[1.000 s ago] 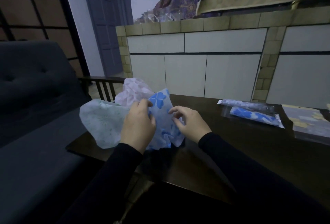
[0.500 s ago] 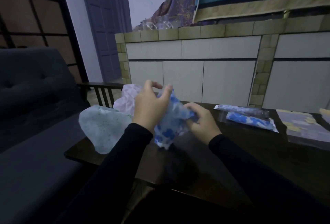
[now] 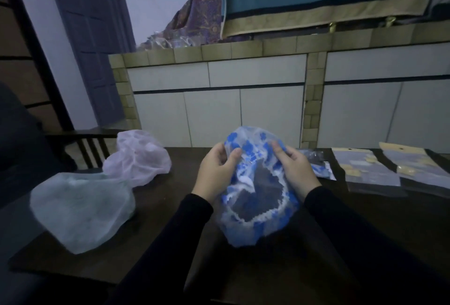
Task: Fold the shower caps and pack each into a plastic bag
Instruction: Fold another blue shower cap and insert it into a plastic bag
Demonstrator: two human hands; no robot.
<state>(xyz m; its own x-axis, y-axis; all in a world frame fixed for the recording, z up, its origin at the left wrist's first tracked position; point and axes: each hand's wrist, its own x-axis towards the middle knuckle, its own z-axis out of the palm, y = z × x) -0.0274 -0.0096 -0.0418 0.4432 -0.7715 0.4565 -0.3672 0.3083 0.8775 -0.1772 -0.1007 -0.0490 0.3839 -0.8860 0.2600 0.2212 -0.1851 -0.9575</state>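
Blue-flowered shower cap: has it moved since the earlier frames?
Yes. The blue-flowered shower cap has come away from the pink cap, rightward along the table, and now hangs opened between both hands.

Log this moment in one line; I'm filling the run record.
step: folding | left hand: grips blue shower cap | right hand: grips it | cap: unfolded

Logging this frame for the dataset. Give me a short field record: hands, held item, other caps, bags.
left hand: grips blue-patterned shower cap at its left rim
right hand: grips the same cap at its right rim
held cap: unfolded, opening toward camera, above the dark table
other caps: pale green cap and pink cap, both loose on the table's left side
plastic bags: flat on the table's right side
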